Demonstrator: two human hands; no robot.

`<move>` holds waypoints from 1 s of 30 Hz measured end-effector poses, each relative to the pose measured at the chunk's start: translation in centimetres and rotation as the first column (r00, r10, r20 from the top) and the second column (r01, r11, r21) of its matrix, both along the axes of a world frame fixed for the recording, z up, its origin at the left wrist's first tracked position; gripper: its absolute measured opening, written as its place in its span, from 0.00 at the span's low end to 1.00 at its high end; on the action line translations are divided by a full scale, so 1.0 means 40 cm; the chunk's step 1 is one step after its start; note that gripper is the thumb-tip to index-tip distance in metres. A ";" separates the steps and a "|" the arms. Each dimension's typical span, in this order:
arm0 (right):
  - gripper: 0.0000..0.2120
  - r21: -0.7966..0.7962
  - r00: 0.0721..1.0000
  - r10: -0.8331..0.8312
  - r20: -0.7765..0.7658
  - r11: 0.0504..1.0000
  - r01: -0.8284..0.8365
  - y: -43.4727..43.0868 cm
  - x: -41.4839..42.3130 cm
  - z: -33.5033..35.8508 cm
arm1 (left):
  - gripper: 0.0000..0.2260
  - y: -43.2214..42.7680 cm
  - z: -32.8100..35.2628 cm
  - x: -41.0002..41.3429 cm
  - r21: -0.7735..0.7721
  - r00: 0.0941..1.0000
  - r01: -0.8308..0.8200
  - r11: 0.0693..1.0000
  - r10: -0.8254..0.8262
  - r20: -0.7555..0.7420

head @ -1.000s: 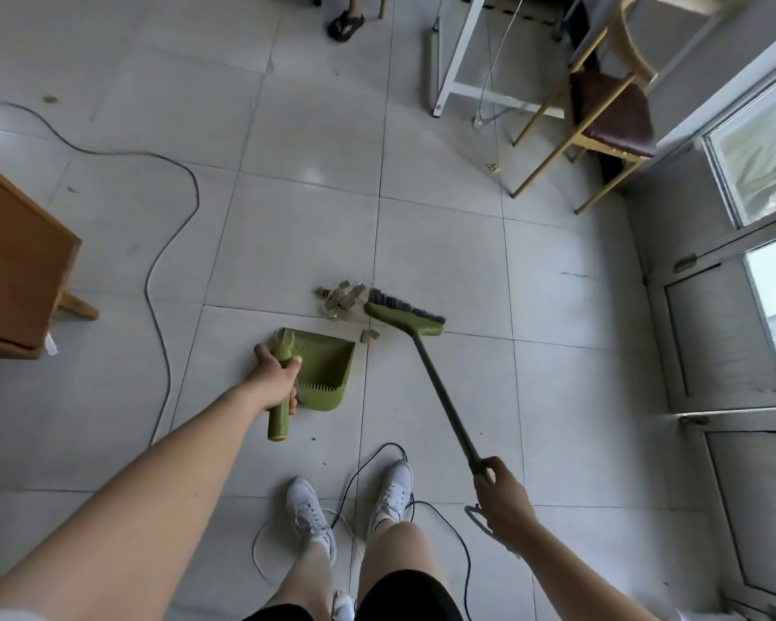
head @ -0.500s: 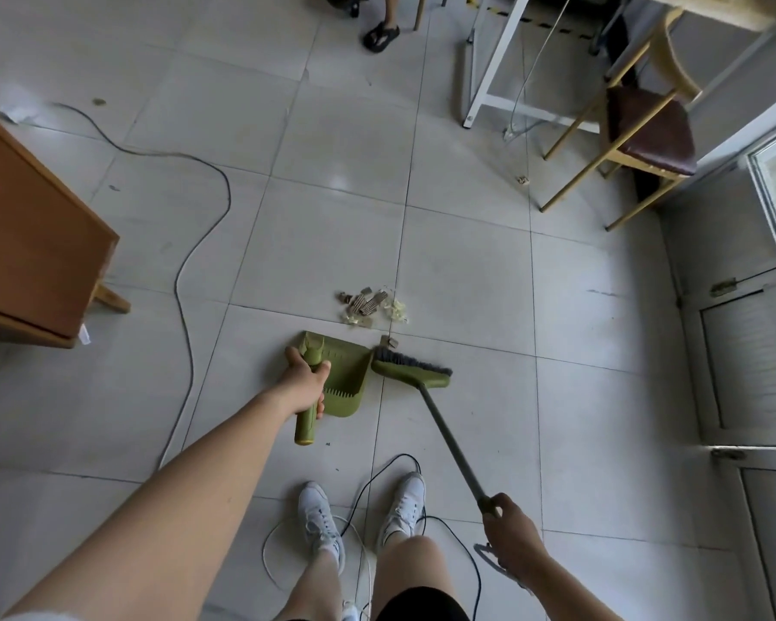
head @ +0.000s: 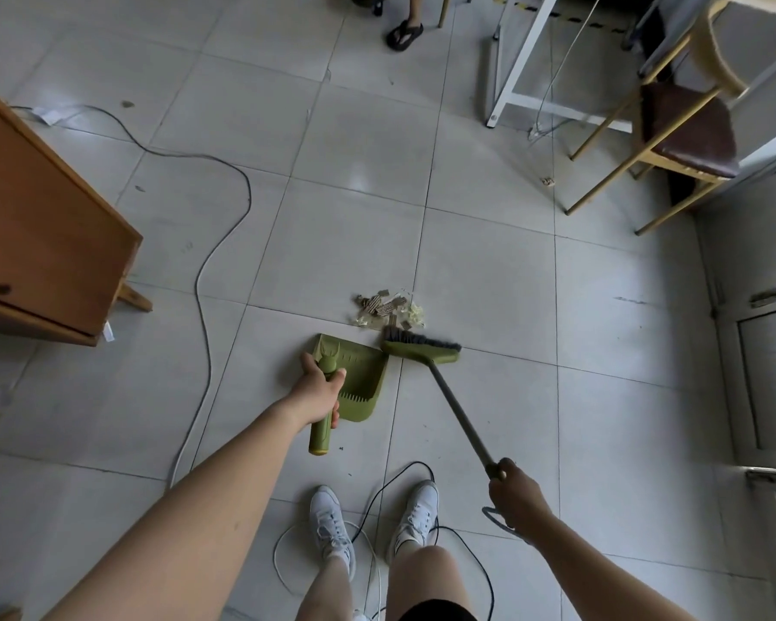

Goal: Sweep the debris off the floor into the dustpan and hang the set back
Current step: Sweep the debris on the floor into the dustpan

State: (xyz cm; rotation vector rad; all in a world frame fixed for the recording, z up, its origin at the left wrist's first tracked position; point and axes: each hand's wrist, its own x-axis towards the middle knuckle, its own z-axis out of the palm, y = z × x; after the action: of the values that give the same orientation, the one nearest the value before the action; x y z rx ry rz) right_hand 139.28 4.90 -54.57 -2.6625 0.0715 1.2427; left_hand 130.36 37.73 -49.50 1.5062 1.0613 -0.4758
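Observation:
A green dustpan (head: 363, 374) lies on the tiled floor in front of my feet, and my left hand (head: 317, 389) is closed around its handle. My right hand (head: 514, 493) grips the end of a long dark handle. That handle leads to a green broom head (head: 420, 349) with dark bristles, resting just right of the pan's far corner. A small pile of debris (head: 388, 309), cardboard bits and pale scraps, sits on the floor just beyond the broom head. One more scrap (head: 547, 182) lies far off near the chair.
A wooden cabinet (head: 41, 226) stands at the left. A grey cable (head: 207, 262) runs across the floor, and thin cords (head: 422, 468) loop around my white shoes (head: 332, 528). A chair (head: 677, 132) and a white frame (head: 518, 65) are at the far right. Another person's sandalled foot (head: 404, 31) is at top.
The broom head has come back from behind the debris pile to its near side, next to the dustpan. The pile stays on the floor; the view has shifted.

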 end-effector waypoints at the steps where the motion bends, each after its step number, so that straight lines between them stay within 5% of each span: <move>1: 0.08 0.000 1.000 0.002 0.000 1.000 -0.002 0.000 0.000 -0.005 | 0.13 -0.001 -0.002 0.002 0.005 1.000 0.004 1.000 -0.004 -0.001; 11: 0.11 0.058 0.997 -0.076 -0.020 0.995 0.077 0.051 -0.004 0.016 | 0.12 -0.001 0.002 0.000 0.027 1.000 0.025 0.999 -0.025 -0.006; 18: 0.09 0.127 0.932 -0.340 -0.123 0.926 0.354 -0.033 -0.003 0.121 | 0.11 0.010 0.005 -0.026 0.049 1.000 0.014 0.999 -0.015 0.008; 30: 0.11 0.189 0.819 -0.521 -0.241 0.802 0.566 0.382 0.209 0.028 | 0.11 0.007 -0.002 -0.006 0.036 1.000 0.008 0.999 -0.009 0.023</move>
State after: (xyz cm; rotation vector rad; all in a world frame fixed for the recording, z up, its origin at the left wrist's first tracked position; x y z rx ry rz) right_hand 147.63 20.19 -53.46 -2.0794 0.6220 1.1812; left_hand 130.12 38.00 -49.56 1.5447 1.0506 -0.4466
